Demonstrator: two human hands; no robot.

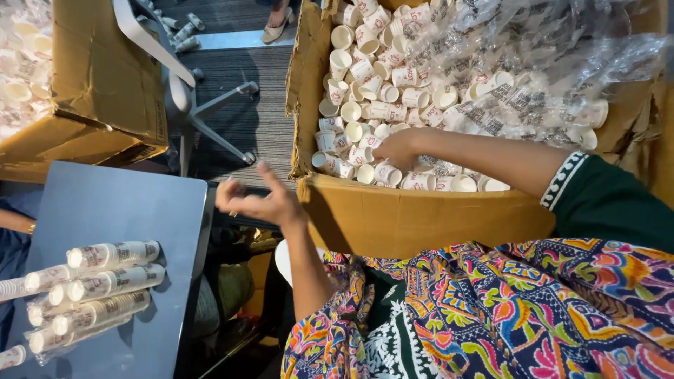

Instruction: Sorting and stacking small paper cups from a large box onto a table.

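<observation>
Cups [365, 74], small white paper ones with red and grey print, fill a big cardboard box [393, 217] in front of the person. Most lie loose and jumbled, some mouth up, some on their sides. Crumpled clear plastic bags [533, 63] cover the far right part of the heap.

Right hand [395, 149] reaches into the box, down among the cups near the front wall. Its fingers curl into the pile and touch the cups there; whether they grip one I cannot tell, since the fingertips are hidden. The forearm lies across the cups, and a dark green sleeve [604, 200] with a white patterned cuff covers the upper arm.

Left hand [256, 200] hangs in the air outside the box, just beside its front left corner, between box and table [140, 210]. Its fingers are spread and loosely bent, holding nothing.

On the grey table at the left lie stacks [105, 284] of nested cups wrapped in clear plastic, side by side and piled. Another cardboard box [105, 77] with cups stands at top left, next to a white chair base [203, 119] on the dark floor. A foot in a sandal [277, 27] shows at the top edge.
</observation>
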